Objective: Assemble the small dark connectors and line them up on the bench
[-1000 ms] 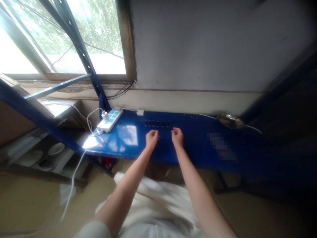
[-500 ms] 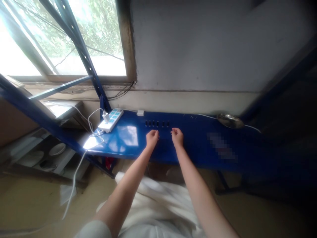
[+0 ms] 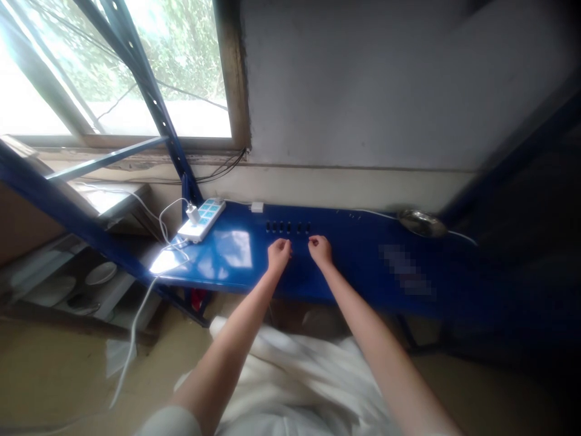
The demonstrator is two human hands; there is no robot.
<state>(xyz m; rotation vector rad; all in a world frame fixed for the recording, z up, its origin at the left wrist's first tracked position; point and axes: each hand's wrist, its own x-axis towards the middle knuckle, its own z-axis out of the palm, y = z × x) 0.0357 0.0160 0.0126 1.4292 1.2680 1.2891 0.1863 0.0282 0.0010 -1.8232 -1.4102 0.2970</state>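
Observation:
My left hand [image 3: 278, 253] is closed above the blue table [image 3: 245, 275], its fingertips pinched together. To its right, my right hand [image 3: 320, 249] is closed in a similar pinch, with a gap between the two. Whatever either hand holds, if anything, is too small to make out. Just beyond them stands a row of several small black pieces [image 3: 281, 227] with pale lower ends. The right fingertips are nearest to the row's right end. From this distance I cannot tell the kind of these pieces.
A white power strip [image 3: 202, 220] with a plugged-in charger [image 3: 193, 214] lies at the table's left. A white adapter [image 3: 257, 207] sits at the back edge. Tiny bits [image 3: 354, 215] lie near a shiny metal dish [image 3: 422, 223] at back right. A blue post [image 3: 157, 109] rises at left.
My right hand has moved slightly left, closer to my left hand. The left hand stays nearly where it was, and the black pieces look unmoved.

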